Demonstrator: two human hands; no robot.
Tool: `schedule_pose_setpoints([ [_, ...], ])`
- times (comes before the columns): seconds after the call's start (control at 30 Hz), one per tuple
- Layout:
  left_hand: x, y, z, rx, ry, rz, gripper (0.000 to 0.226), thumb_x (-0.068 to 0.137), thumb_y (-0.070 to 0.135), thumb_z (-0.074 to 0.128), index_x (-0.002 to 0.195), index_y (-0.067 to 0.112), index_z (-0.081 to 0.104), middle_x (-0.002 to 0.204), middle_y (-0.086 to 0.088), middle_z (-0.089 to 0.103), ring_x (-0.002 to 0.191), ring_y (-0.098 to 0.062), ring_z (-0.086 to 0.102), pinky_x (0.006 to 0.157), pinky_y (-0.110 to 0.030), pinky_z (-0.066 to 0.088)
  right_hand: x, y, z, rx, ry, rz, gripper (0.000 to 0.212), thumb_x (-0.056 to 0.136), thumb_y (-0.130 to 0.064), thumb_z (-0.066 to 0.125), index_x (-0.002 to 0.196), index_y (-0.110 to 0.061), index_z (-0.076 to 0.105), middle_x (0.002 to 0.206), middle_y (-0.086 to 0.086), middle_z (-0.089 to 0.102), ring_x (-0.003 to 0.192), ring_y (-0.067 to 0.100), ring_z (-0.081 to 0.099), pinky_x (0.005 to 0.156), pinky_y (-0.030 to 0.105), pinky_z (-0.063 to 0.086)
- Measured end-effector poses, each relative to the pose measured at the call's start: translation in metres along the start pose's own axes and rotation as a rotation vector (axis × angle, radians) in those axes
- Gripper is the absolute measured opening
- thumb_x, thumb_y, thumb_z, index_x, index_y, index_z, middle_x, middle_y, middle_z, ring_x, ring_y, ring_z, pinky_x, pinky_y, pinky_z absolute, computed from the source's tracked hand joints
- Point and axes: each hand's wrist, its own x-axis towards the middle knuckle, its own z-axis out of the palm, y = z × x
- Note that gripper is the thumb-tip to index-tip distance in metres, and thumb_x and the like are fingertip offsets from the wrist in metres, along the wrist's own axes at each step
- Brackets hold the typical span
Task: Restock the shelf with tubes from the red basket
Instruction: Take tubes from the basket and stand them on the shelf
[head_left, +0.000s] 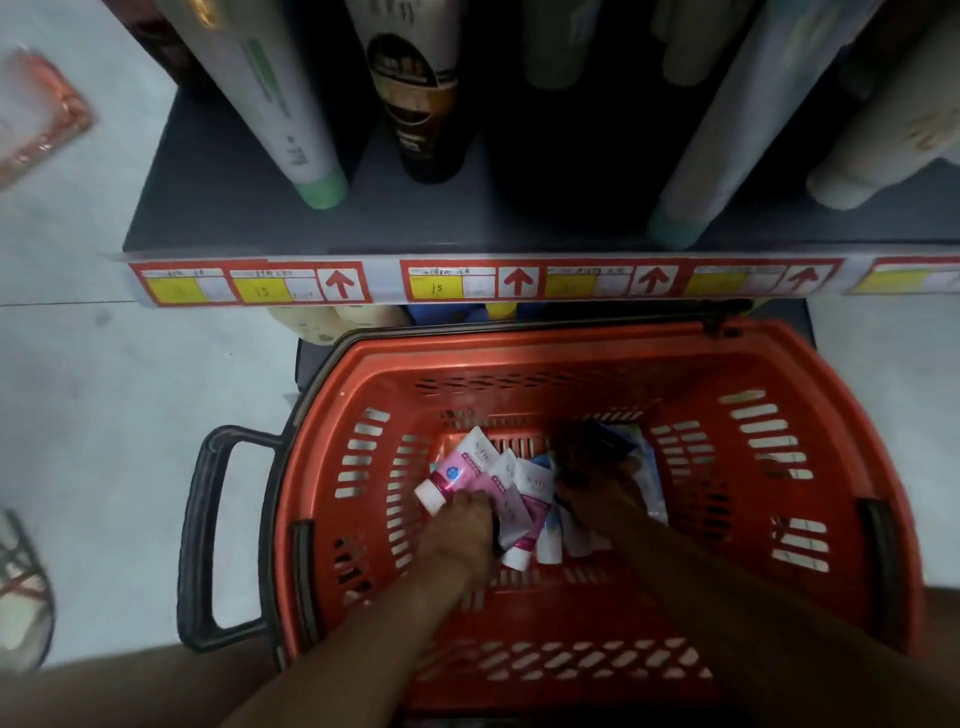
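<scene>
The red basket (779, 467) stands on the floor below the dark shelf (249, 223). Several pink-and-white tubes (457, 467) lie in a pile at its bottom, with blue-and-white tubes (647, 467) beside them. My left hand (460, 525) reaches into the basket and its fingers curl over a pink tube in the pile. My right hand (597, 493) is down among the tubes on the right, gripping dark and blue packs; its fingers are dim and partly hidden.
Tall tubes stand on the shelf: a white one with a green cap (291, 130), a black-and-brown one (421, 104) and pale ones (727, 156) to the right. Price labels with red arrows (514, 283) line the shelf edge. A black basket handle (208, 535) sticks out left.
</scene>
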Motion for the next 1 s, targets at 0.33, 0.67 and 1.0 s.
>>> schedule_pose_setpoints([
  [0.33,-0.002,0.004,-0.002,-0.137,-0.033,0.022,0.089,0.071,0.055,0.083,0.140,0.022,0.037,0.129,-0.004,0.060,0.116,-0.024,0.061,0.093,-0.036,0.053,0.015,0.012,0.006,0.244,0.023,0.392,0.043,0.088,-0.029,0.075,0.124,-0.007,0.064,0.114,0.014,0.069,0.102,0.027,0.066,0.083,0.036,0.055],
  [0.67,-0.017,0.021,-0.032,-0.425,0.110,-0.131,0.062,0.066,0.059,0.081,0.112,0.025,0.056,0.100,0.010,0.068,0.091,-0.015,0.066,0.070,-0.029,0.051,0.012,0.035,-0.005,0.572,0.028,0.439,0.038,0.067,0.002,0.086,0.101,0.001,0.069,0.090,0.020,0.074,0.080,0.033,0.073,0.069,0.042,0.061],
  [1.0,-0.042,0.035,-0.056,-0.655,0.227,-0.098,0.070,0.061,0.068,0.069,0.112,0.027,0.045,0.100,0.009,0.067,0.091,-0.017,0.066,0.080,-0.037,0.055,0.015,0.053,0.002,0.642,0.081,0.184,0.062,0.050,-0.022,0.084,0.105,-0.002,0.063,0.091,0.025,0.073,0.079,0.033,0.075,0.068,0.054,0.063],
])
